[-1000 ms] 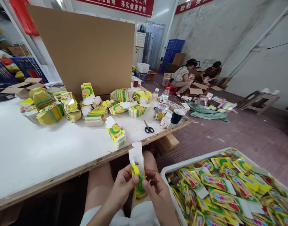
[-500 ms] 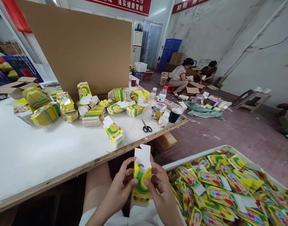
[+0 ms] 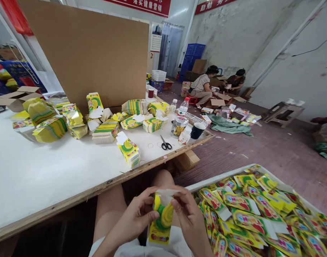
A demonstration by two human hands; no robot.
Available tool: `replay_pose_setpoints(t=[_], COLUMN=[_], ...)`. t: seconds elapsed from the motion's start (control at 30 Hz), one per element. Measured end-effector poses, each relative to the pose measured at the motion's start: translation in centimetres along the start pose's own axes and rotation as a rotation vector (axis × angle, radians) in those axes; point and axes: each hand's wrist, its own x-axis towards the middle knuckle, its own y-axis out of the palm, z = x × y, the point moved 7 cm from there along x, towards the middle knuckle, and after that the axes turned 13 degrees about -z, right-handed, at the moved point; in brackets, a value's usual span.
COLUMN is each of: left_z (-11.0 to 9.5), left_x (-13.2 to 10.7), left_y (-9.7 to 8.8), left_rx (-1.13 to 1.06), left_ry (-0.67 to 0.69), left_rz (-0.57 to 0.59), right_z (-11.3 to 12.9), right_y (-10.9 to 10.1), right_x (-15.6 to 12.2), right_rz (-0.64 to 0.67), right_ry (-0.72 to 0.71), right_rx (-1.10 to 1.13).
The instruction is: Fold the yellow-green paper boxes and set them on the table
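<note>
1. Yellow-green carton (image 3: 162,225): being held upright above the lap, just in front of the near table edge, between both hands.
2. Gripping the carton's left side with the left hand (image 3: 139,214), pressing the thumb on the front face and setting the other fingers along the left edge.
3. Pinching the upper right side with the right hand (image 3: 188,214), placing the thumb by the edge and bending the fingers over the white top flap (image 3: 167,192); blurring too much there to tell the flap's exact fold.
4. Sitting beside a white tub (image 3: 219,177) on the right, heaped with printed cartons (image 3: 251,219).
5. Facing a white table (image 3: 59,171), showing a small stack of cartons (image 3: 128,150) near its edge and, farther back, a row of carton bundles (image 3: 104,131).
6. Showing black-handled scissors (image 3: 166,145) right of the small stack, then a clear jar (image 3: 179,125), a dark mug (image 3: 197,131) and a red-capped bottle (image 3: 183,107).
7. Looking past the bundles toward a large cardboard sheet (image 3: 91,57).
8. Looking farther right toward two people (image 3: 202,85), seated low beside open boxes (image 3: 218,102).
</note>
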Motion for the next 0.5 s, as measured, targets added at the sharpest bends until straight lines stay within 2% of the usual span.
replay_pose_setpoints(t=[0.1,0.17,0.23,0.3,0.4,0.5], left_z=[-0.4,-0.4,-0.3,-0.1,0.2,0.2], left_x=[0.3,0.4,0.4,0.2,0.2,0.3], left_y=[-0.9,-1.1,-1.0,-0.8,-0.7,-0.4], left_rx=[0.114,0.171,0.213,0.253,0.249,0.191], left_ry=[0.087,0.111,0.115,0.117,0.085,0.062], left_rz=[-0.115,-0.164,-0.163,-0.144,-0.123,-0.105], right_z=[1.2,0.9,-0.1,-0.9,-1.5,-1.6], right_y=[-0.1,0.3,0.9,1.3,1.6,1.8], right_x=[0.3,0.3,0.1,0.0,0.0,0.0], right_rz=[0.058,0.115,0.172,0.170,0.128,0.142], right_ry=[-0.113,-0.036,0.090,0.150,0.124,0.104], right_rx=[-0.086,-0.121,-0.167,-0.219,-0.313,-0.377])
